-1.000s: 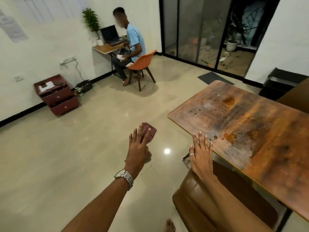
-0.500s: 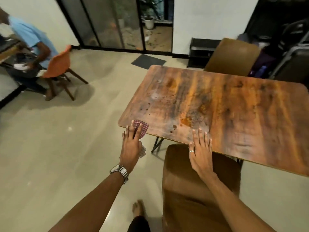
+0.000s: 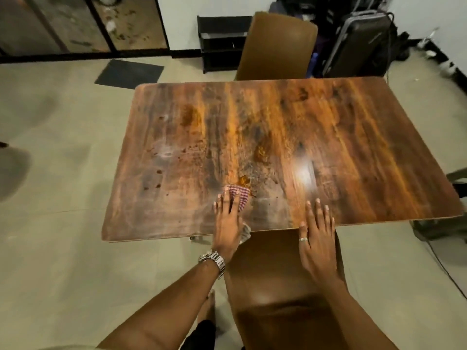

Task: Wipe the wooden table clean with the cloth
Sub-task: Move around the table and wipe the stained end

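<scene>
The wooden table [image 3: 328, 137] fills the middle of the head view, seen from above. Orange-brown stains [image 3: 243, 180] and dark specks mark its left and middle parts. A red-and-white checked cloth [image 3: 241, 195] lies under my left hand [image 3: 227, 228], which rests flat with straight fingers near the table's front edge. The cloth's far end sticks out past my fingertips and touches the nearest stain. A pale corner of the cloth hangs below my palm at the edge. My right hand [image 3: 317, 236] lies flat with spread fingers across the front edge, holding nothing.
A brown leather chair [image 3: 278, 286] stands against the table's near side under my arms. Another brown chair [image 3: 278, 46] stands at the far side. Behind it are a black shelf [image 3: 219, 41] and a dark suitcase [image 3: 358, 41]. A dark mat [image 3: 129, 74] lies on the floor.
The view has swung from the room to straight over the table. My left hand has carried the cloth from the air beside the table onto the tabletop near the stain.
</scene>
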`<state>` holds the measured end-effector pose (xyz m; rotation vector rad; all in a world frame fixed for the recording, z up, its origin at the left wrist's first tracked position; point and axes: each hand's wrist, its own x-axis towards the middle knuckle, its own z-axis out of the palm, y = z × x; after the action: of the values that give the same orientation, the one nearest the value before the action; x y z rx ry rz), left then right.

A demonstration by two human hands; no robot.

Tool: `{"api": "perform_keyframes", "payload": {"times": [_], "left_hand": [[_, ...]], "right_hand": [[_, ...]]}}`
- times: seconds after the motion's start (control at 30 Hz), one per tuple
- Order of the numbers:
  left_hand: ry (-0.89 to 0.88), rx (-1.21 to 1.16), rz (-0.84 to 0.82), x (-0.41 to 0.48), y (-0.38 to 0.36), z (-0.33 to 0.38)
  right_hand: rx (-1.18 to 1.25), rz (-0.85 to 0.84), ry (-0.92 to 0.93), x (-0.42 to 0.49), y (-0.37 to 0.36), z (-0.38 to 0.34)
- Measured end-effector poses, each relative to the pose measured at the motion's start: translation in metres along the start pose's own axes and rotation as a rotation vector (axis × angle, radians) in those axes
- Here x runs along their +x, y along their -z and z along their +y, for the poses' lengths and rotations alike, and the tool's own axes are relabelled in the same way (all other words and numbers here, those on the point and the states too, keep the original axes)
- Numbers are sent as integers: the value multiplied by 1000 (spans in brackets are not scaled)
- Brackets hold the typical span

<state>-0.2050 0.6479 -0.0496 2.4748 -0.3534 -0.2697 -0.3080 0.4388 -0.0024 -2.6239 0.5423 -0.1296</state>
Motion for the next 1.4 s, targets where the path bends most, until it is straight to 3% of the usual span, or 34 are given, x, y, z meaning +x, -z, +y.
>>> {"api": "perform_keyframes", "payload": {"times": [0.2,0.47,0.63,0.87,1.2,1.3,1.4], "left_hand": [[-65,90,-179,30,-110,32],[-198,254,-202,64,-207,128],[-253,321,-140,78,-217,140],[-72,233,-72,57,-135,42],[366,409,66,-9,72,-246],[451,386,123,-8,85,-267],[430,385,172,4,65,-238]], "right_hand": [[6,29,-40,33,-32,51],[108,84,-114,31,-66,128],[149,119,-141,40,-78,142],[121,56,-74,61,-86,88],[109,-31,-33,79,-106,38],[114,-35,-27,78,-114,36],[130,-24,-40,75,-121,38]]}}
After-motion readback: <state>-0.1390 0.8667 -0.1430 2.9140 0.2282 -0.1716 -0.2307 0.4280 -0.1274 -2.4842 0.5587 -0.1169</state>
